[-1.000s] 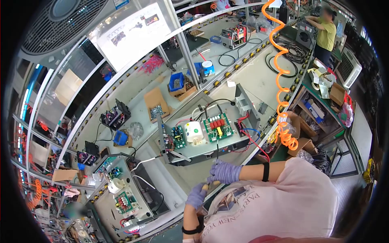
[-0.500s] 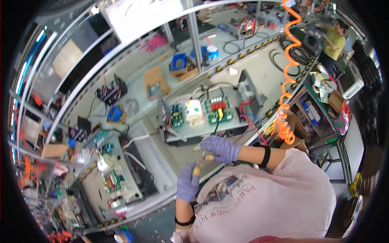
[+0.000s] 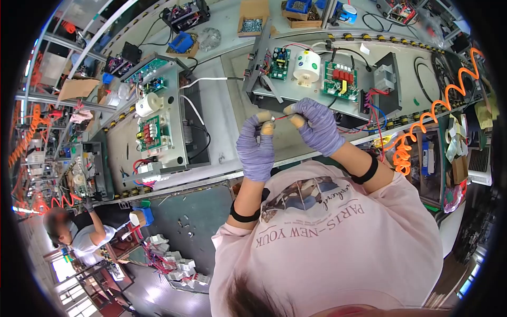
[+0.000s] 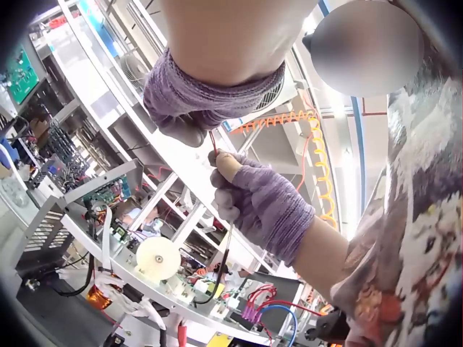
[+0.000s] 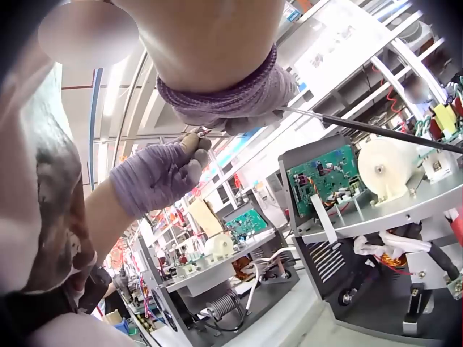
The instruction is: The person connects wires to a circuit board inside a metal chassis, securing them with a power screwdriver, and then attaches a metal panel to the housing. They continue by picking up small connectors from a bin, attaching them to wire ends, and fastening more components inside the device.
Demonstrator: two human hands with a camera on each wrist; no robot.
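Red wire: a short, thin red wire [image 3: 282, 117], held in the air between the two hands, above the front edge of the desk [image 3: 219, 124].
Left hand: gloved; the fingers of the left hand [image 3: 255, 150] pinch one end of the red wire, where a small shiny bit shows.
Right hand: gloved; the fingers of the right hand [image 3: 320, 129] are closed on the other end, thumb and fingertips together.
Dark lead: a dark lead [image 5: 362, 126] with a pale end reaches the right hand; whether it is gripped, I cannot tell.
Nearest chassis: an open metal chassis [image 3: 290, 94] on the desk, just beyond the hands, bearing a white cylinder [image 3: 307, 67] between two green circuit boards [image 3: 340, 80].
Left part of desk: a second open chassis [image 3: 173, 127] with similar parts.
Toward far edge: a carton of screws [image 3: 254, 8] and a blue bin [image 3: 182, 42].
Right side: an orange coiled hose [image 3: 421, 128].
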